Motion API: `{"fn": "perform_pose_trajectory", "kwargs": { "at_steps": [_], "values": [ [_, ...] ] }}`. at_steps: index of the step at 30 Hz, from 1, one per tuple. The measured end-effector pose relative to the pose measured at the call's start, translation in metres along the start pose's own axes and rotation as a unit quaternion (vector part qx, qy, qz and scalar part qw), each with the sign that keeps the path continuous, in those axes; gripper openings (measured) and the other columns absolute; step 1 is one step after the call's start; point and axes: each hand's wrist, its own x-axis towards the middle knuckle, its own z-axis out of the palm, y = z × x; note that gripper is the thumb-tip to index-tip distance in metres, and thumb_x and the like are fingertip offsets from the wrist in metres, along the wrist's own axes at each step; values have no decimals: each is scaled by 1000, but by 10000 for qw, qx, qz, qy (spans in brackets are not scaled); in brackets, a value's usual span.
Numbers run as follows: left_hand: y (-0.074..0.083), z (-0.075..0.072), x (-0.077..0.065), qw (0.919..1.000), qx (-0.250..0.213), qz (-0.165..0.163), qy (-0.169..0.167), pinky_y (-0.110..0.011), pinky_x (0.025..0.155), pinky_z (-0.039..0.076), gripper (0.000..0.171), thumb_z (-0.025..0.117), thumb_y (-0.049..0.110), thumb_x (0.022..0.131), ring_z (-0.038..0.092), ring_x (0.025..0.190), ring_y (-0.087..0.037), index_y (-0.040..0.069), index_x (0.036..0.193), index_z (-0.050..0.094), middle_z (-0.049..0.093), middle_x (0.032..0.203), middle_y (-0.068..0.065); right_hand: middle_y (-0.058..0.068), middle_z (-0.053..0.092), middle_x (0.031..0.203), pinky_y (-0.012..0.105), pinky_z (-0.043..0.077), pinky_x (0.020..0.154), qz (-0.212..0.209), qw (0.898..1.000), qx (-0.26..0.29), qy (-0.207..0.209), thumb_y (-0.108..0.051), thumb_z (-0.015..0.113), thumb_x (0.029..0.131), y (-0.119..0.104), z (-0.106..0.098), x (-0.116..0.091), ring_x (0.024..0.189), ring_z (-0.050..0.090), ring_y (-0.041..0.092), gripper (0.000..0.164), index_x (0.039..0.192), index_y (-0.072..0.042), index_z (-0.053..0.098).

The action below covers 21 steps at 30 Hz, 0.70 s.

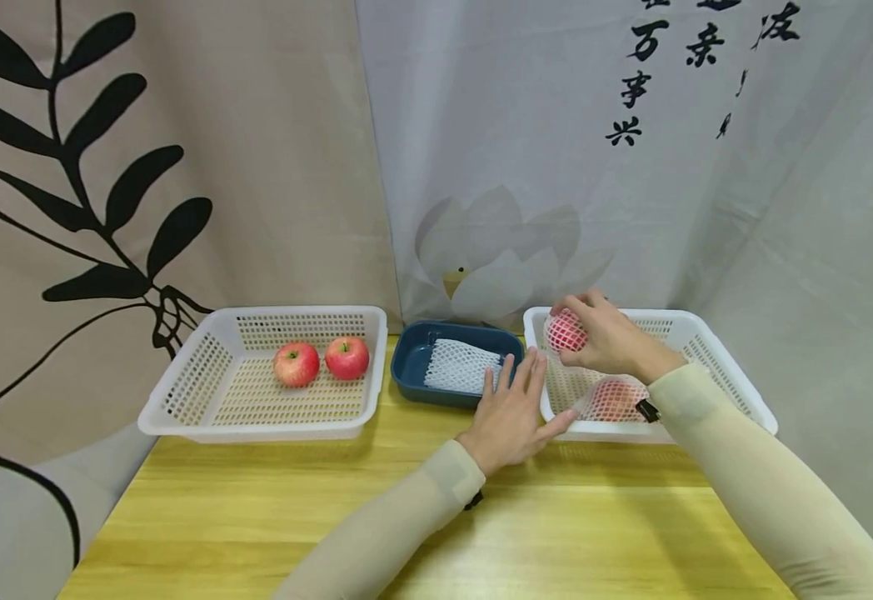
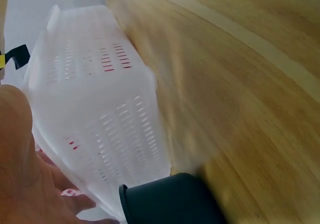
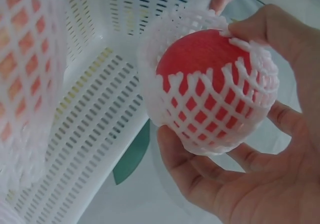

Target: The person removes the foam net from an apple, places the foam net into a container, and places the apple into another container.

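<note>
My right hand (image 1: 605, 337) grips a red apple (image 3: 202, 56) in a white foam net (image 3: 215, 121) above the left end of the right white basket (image 1: 736, 387). The net covers the apple's lower part in the right wrist view, leaving red skin bare on top. Another netted apple (image 1: 616, 400) lies near that basket's front wall. With fingers spread, my left hand (image 1: 507, 425) is at the basket's front left corner, beside the dark blue tray (image 1: 436, 398); whether it touches the rim I cannot tell. An emptied-looking white foam net (image 1: 461, 367) lies flat inside the tray.
At the left stands another white basket (image 1: 256, 432) holding two bare red apples (image 1: 296, 364). All the containers are lined up along the back of the wooden table (image 1: 316, 500). Behind them hangs a printed curtain (image 1: 279, 167).
</note>
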Motion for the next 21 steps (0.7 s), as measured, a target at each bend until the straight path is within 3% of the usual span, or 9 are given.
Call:
{"fn": "perform_pose_trajectory", "kwargs": {
  "at_steps": [14,21],
  "values": [
    [-22,-19,-29,9998,-168,79,-76,-73,140,37,90,42,74,119,33,178,-48,14,185,32,29,193,-16,27,59,149,57,63,89,-361,9987,106,354,-20,90,91,-27,2,-14,101,70,35,69,155,-15,66],
    [-32,-28,-49,9999,-122,12,-42,-69,140,40,88,50,71,119,39,176,-46,13,183,36,35,191,-16,22,62,145,51,62,88,-716,9959,72,553,-21,87,91,-46,9,-19,101,69,32,67,155,-17,67]
  ]
}}
